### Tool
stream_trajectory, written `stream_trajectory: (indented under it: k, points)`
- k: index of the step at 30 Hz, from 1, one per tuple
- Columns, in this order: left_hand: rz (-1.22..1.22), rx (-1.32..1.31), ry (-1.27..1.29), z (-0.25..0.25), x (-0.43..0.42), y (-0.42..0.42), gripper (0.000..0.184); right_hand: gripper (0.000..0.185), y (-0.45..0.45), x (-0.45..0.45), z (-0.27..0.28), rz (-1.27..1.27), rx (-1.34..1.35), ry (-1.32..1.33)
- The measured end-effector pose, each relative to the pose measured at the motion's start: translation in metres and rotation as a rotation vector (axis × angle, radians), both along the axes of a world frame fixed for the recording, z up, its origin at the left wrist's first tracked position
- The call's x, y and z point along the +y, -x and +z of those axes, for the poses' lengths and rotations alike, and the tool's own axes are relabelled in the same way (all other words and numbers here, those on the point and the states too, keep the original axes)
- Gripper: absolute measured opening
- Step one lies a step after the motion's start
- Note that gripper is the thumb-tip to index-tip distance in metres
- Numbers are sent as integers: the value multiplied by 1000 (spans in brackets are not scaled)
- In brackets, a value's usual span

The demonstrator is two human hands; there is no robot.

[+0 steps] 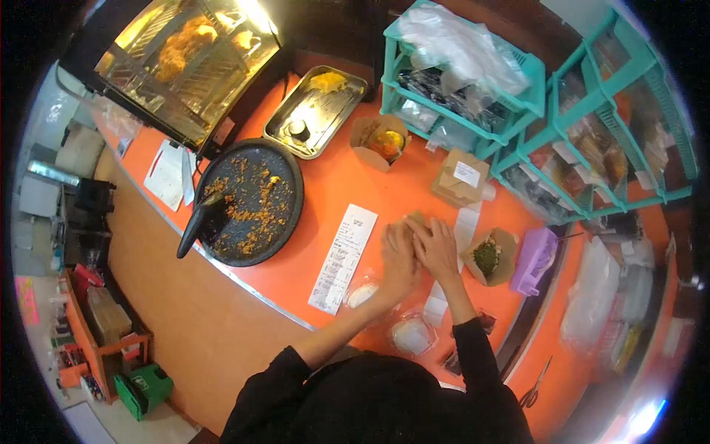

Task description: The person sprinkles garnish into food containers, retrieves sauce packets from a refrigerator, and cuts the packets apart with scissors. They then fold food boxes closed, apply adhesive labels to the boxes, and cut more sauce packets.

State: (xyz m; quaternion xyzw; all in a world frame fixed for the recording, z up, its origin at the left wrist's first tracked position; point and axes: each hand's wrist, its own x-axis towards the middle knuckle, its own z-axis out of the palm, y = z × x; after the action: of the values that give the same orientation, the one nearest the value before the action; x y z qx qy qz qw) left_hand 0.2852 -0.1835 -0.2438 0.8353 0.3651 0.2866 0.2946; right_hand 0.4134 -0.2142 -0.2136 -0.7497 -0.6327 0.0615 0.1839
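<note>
Both of my hands are around a brown cardboard food box [418,217] above the orange counter; most of it is hidden beneath them. My left hand [399,255], a little blurred, grips its left side. My right hand [436,248] has its fingers bent over the top and right side. Just left lies a long printed receipt [342,259]. To the right stands an open food box [489,257] with a green topping. Behind my hands are a closed, labelled food box [460,179] and another open box [380,142] with orange-yellow food.
A stone mortar [285,159] with a pestle [201,224] holds crumbly brown paste. Behind it are a metal tray [348,111] and a lit food warmer [222,137]. Teal racks [521,122] stand at the back right. A purple tape dispenser [534,259] and scissors [534,388] lie right.
</note>
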Motion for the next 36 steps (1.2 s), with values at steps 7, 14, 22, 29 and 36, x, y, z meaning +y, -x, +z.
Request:
stream_trajectory:
  k: [7, 14, 22, 29, 36]
  points:
    - [-389, 160, -47, 12, 35, 22, 76, 22, 4, -27, -14, -342, 339, -175]
    - [-347, -68, 46, 18, 36, 10, 29, 16, 6, -45, -17, -310, 526, -138]
    - [-177, -39, 21, 6, 25, -8, 10, 14, 6, -39, -42, -378, 647, -237]
    - [-202, -55, 131, -3, 28, -5, 10, 16, 6, -29, -41, -424, 582, -221]
    - [-123, -135, 52, -8, 8, -1, 12, 16, 20, -23, -25, -545, 470, -262]
